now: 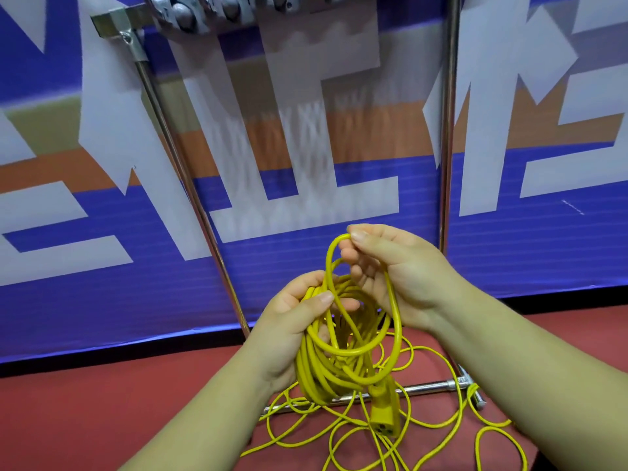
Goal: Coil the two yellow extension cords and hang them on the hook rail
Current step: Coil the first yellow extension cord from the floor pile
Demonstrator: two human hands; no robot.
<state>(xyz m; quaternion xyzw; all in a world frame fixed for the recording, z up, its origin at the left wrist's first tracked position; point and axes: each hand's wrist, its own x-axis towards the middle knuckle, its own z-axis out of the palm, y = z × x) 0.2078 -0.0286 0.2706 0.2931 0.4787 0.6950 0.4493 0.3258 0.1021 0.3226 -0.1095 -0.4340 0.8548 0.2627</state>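
Observation:
My left hand [299, 321] grips a coiled bundle of yellow extension cord [326, 372] in front of me. Its loops hang down below the hand, and its yellow socket end [385, 414] dangles at the bottom. My right hand [390, 270] pinches one raised loop of that same cord between thumb and fingers, just above the bundle. A second yellow cord [438, 426] lies loose and tangled on the red floor beneath. The hook rail [190, 15] runs across the top of the view, blurred, with grey hooks on it.
The rail stands on a metal frame with two upright poles [190, 185] and a base bar [424, 387] on the floor, under the loose cord. A blue, white and orange banner wall [530, 205] stands close behind. Red floor [102, 413] spreads to the left.

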